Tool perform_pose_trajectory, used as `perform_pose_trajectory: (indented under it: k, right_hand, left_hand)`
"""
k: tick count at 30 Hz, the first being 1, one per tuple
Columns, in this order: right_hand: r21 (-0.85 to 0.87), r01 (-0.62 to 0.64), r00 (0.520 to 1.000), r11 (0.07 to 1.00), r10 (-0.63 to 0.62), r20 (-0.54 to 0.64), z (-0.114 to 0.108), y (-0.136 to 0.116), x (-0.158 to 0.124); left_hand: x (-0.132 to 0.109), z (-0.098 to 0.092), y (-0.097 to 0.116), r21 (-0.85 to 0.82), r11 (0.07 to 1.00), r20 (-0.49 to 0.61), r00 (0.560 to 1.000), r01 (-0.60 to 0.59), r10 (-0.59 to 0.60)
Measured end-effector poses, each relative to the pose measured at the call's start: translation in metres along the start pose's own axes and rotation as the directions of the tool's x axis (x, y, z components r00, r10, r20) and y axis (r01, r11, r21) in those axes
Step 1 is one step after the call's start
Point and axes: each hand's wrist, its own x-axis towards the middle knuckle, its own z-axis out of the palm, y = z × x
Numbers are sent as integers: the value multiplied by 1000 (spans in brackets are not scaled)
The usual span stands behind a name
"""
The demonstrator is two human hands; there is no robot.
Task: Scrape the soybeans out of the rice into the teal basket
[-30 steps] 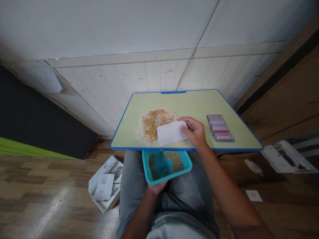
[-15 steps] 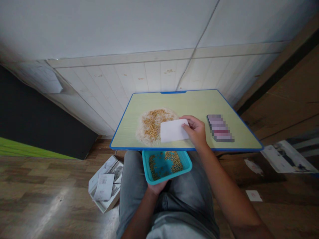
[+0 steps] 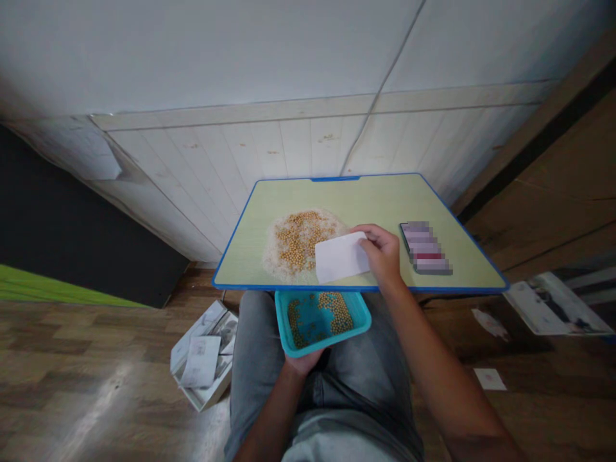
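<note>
At frame centre, the right hand (image 3: 384,253) grips a white card (image 3: 341,257) beside the bean pile (image 3: 299,240); below, the left hand (image 3: 302,363) clasps a teal tray (image 3: 321,319).

Phone (image 3: 426,248) on table (image 3: 375,196), papers (image 3: 202,362) below

The right hand (image 3: 382,253) reaches forward on a bare, outstretched forearm, knuckles up, fingers and thumb pinching a white card (image 3: 339,258). The left hand (image 3: 303,362) (mostly hidden) sits low over the lap, cupping a teal tray (image 3: 283,330) from beneath.
</note>
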Motion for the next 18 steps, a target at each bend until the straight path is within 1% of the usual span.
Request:
perform_pose_trajectory:
  k: [2,3,5,8,9,10,12,15,18]
  right_hand:
    - [-27,2,996,1000,-5,-93,-1,-1,1]
    - [-28,1,994,1000,-4,-110,0,-1,2]
    - [-7,-9,997,1000,8,-82,1,-2,1]
    - [20,-38,999,999,38,17,3,-2,0]
    - [15,-45,999,999,44,27,3,-1,0]
    - [2,-46,999,999,46,12,3,-1,0]
    - [-37,-34,996,999,31,-86,3,1,1]
    - [-98,-9,969,995,-15,-245,1,4,2]
    - [-128,28,954,991,-65,-293,1,6,3]
  left_hand:
    - [0,-3,-1,-13,1000,-45,999,-22,21]
    - [-1,-4,-2,-19,999,-65,998,-26,24]
    - [-1,-7,-2,-28,999,-90,996,-23,21]
    - [-1,-11,-3,-24,999,-91,995,-31,29]
    - [0,-11,-3,-21,999,-91,995,-34,32]
    - [0,-11,-3,-17,999,-90,995,-37,36]
    - [-1,-11,-3,-10,999,-87,995,-40,39]
    - [-1,-10,-3,-5,999,-72,997,-41,41]
    - [-2,-12,-2,-2,1000,-28,999,-21,21]
